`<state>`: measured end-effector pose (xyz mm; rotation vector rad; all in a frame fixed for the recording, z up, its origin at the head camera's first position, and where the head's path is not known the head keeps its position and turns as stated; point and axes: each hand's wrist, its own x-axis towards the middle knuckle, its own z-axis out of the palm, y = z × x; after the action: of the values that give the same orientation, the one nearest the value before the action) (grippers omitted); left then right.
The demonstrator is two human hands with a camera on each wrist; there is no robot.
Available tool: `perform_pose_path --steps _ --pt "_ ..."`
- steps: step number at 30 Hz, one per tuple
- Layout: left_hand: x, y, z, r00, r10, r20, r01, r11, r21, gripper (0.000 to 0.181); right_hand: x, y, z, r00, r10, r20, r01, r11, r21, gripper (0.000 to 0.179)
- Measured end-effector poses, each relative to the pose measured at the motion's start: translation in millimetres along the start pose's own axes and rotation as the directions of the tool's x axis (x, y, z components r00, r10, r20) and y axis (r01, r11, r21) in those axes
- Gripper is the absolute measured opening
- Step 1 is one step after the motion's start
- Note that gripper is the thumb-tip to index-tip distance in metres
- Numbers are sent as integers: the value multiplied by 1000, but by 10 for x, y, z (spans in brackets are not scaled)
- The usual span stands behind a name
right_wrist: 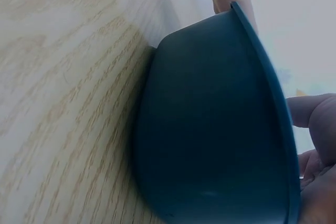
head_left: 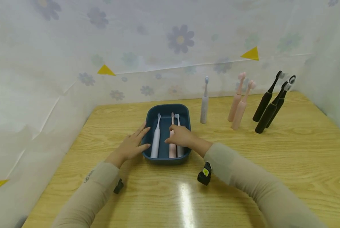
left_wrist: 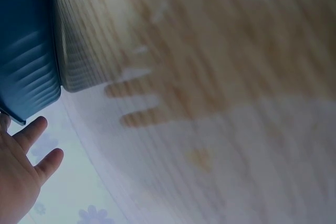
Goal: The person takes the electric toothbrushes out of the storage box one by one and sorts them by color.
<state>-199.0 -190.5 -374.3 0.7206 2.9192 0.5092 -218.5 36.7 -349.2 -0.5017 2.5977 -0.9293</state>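
A dark blue bin [head_left: 164, 161] holds three electric toothbrushes. A pale lavender toothbrush [head_left: 156, 142] lies along its left side; a pink toothbrush [head_left: 172, 151] and a pale grey toothbrush [head_left: 180, 152] lie side by side at the right. My left hand [head_left: 132, 145] rests at the bin's left rim with its fingers spread, beside the lavender toothbrush. Reaching over the right rim, my right hand [head_left: 182, 136] lies above the pink and grey handles, thumb and index finger apart over the pink one. Its other fingers are hidden. The right wrist view shows the bin's outer wall [right_wrist: 210, 129].
Right of the bin, another pale lavender toothbrush [head_left: 204, 109] stands upright. Farther right stand two pink toothbrushes [head_left: 239, 114] and three black toothbrushes [head_left: 268, 115]. A flower-patterned white sheet [head_left: 147, 63] hangs behind the wooden table [head_left: 164, 196].
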Motion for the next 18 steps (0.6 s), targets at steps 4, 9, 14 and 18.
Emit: perform_pose_path --steps 4,9,14,18 --pt "7 4 -2 1000 -1 -1 1 1000 -1 63 47 -18 23 1000 7 0 -7 1000 -23 55" --pt "11 0 4 1000 0 0 0 1000 -6 63 113 -36 66 1000 -5 6 6 997 -74 52" --pt "13 -3 7 1000 2 -3 -2 1000 -7 62 186 -20 108 999 -22 25 24 996 -81 49" --pt "8 -4 4 1000 2 -6 -2 1000 -11 62 212 -10 133 998 -33 59 33 999 -9 47"
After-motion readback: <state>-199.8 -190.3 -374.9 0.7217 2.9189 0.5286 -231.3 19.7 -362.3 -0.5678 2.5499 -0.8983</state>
